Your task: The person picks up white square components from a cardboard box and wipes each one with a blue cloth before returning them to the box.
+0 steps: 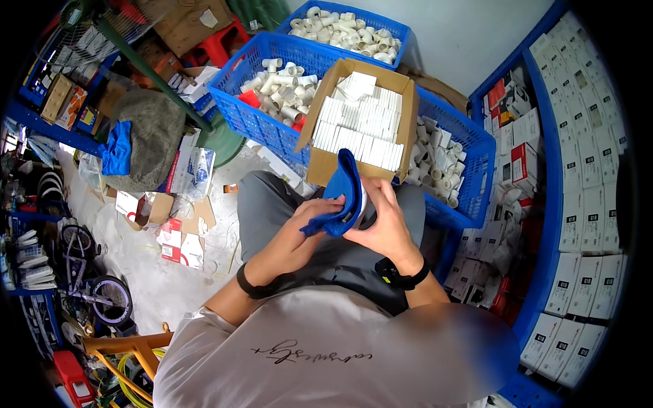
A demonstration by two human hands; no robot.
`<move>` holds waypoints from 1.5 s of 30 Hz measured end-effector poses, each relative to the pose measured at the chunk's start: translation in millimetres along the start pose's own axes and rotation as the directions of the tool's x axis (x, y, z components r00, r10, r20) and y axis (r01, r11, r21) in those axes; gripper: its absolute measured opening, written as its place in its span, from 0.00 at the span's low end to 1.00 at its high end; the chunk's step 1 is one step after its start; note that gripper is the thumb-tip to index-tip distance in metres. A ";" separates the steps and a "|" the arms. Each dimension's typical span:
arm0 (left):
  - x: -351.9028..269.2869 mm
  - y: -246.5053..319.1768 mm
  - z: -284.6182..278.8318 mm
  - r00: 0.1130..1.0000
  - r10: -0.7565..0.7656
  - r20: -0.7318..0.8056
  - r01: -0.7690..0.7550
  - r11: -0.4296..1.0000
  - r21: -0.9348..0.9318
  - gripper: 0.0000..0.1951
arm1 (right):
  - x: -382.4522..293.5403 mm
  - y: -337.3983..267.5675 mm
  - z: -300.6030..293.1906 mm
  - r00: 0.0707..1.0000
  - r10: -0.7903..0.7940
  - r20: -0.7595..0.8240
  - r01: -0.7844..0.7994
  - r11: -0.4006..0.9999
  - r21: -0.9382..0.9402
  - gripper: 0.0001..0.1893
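Above my lap, my left hand [311,224] presses a folded blue cloth [339,196] against a white object [363,201], mostly hidden behind the cloth. On the other side, my right hand [385,219] grips the white object with thumb and fingers. Just beyond both hands stands an open cardboard box [357,171], holding rows of thin white square pieces [357,122]. One white piece [359,85] lies loose on top of the rows. What exactly the white object in my hands is, I cannot tell.
Blue plastic crates [255,122] of white pipe fittings [347,35] surround the box. A green stand fan [153,76] is at the left, beside a grey padded seat [148,137] with a blue cloth [117,148]. Blue shelving [548,204] with white boxes [576,224] rises at the right.
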State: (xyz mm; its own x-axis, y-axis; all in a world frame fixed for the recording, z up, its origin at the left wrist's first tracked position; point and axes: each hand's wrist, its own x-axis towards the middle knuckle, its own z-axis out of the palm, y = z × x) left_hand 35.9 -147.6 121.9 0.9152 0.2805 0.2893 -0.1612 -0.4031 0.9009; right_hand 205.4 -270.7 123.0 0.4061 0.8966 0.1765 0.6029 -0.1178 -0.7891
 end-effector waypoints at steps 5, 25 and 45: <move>-17.4 -5.4 9.9 0.901 -0.389 -0.193 0.232 0.807 -0.543 0.17 | 1.1 5.5 4.3 0.997 -0.040 -0.058 0.043 0.998 0.044 0.46; -4.7 -22.1 13.7 0.778 -0.604 0.172 0.338 0.172 -0.925 0.21 | -16.2 -2.7 14.2 0.928 -0.371 -0.011 0.363 0.901 0.238 0.48; -11.2 -26.4 20.1 0.724 -0.595 0.348 0.530 0.156 -0.834 0.23 | -3.7 31.9 -11.4 0.966 -0.116 -0.231 0.183 0.938 0.295 0.47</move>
State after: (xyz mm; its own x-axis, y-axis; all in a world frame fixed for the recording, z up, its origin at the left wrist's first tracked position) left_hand 37.3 -157.6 88.4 0.8873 0.1395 -0.4396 0.1518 0.8117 0.5640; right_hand 231.0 -282.7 103.8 0.4812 0.7813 0.3975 0.4368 0.1794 -0.8815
